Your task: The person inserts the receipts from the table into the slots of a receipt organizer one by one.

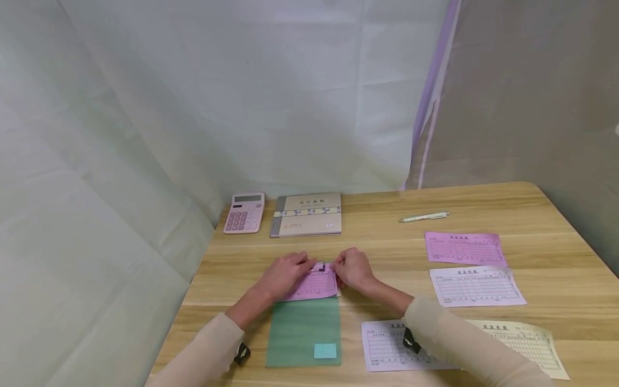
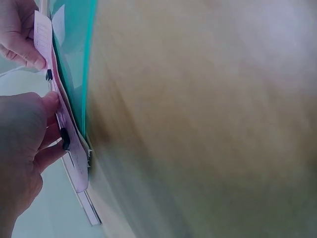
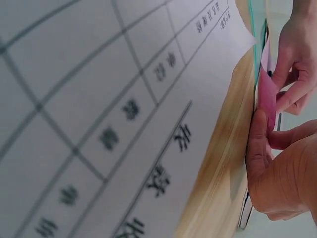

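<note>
A green translucent clipboard (image 1: 303, 333) lies on the table with a pink printed receipt slip (image 1: 316, 285) across its top end. Paler paper edges show under the slip. My left hand (image 1: 288, 275) is at the board's top edge, its thumb and fingers curled about the clip (image 2: 64, 139), which has black ends. With my right hand (image 1: 355, 270) I pinch the slip's upper right corner between thumb and fingers; the right wrist view shows the pink paper (image 3: 268, 96) bent upward there. My left hand partly hides the slip's left side.
On the right lie another pink slip (image 1: 464, 248), a white slip (image 1: 476, 287), and a white slip (image 1: 382, 349) and yellow slip (image 1: 541, 344) partly under my right forearm. A pen (image 1: 424, 217), a calculator (image 1: 244, 213) and a notebook (image 1: 309, 219) are farther back.
</note>
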Demonstrator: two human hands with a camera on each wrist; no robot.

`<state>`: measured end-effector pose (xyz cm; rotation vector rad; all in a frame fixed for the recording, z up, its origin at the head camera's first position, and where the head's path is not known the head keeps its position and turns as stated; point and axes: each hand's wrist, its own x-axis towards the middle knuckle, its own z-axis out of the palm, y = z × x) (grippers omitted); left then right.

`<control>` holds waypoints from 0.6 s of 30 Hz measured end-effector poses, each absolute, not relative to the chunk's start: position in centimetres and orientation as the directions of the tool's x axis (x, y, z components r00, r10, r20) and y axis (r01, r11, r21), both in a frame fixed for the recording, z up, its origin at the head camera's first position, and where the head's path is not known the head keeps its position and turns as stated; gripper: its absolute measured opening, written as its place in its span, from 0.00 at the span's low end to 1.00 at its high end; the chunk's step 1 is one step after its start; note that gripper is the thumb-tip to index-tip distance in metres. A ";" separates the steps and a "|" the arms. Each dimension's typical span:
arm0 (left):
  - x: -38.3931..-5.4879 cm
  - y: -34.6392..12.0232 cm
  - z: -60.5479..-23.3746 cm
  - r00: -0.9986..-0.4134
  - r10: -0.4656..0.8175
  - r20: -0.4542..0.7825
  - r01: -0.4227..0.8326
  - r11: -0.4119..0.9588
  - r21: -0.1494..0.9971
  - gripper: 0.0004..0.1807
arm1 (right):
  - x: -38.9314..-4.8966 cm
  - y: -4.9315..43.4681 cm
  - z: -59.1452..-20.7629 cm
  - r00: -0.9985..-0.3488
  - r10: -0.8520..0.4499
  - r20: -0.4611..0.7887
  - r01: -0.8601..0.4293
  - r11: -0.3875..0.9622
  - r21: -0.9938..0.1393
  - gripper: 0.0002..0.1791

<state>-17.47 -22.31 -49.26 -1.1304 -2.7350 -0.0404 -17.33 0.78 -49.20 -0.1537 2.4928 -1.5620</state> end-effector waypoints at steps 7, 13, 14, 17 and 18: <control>-17.3 -22.2 -49.3 -0.727 0.668 0.159 0.673 0.739 -0.025 0.17 | -17.8 1.2 -49.1 -0.976 -0.212 -0.059 -0.056 0.500 -0.864 0.04; -17.3 -22.1 -49.1 -0.733 0.664 0.149 0.669 0.743 -0.023 0.17 | -18.4 1.4 -48.8 -0.965 -0.260 -0.021 -0.131 0.553 -0.823 0.02; -17.3 -22.0 -49.1 -0.731 0.666 0.151 0.670 0.742 -0.024 0.17 | -18.5 1.4 -48.7 -0.964 -0.265 -0.031 -0.124 0.549 -0.827 0.02; -17.3 -22.0 -49.1 -0.727 0.670 0.149 0.673 0.739 -0.038 0.17 | -18.6 1.4 -48.7 -0.963 -0.263 -0.060 -0.094 0.537 -0.839 0.05; -17.3 -22.1 -49.1 -0.725 0.672 0.148 0.674 0.737 -0.043 0.17 | -18.6 1.4 -48.7 -0.964 -0.259 -0.066 -0.087 0.536 -0.840 0.06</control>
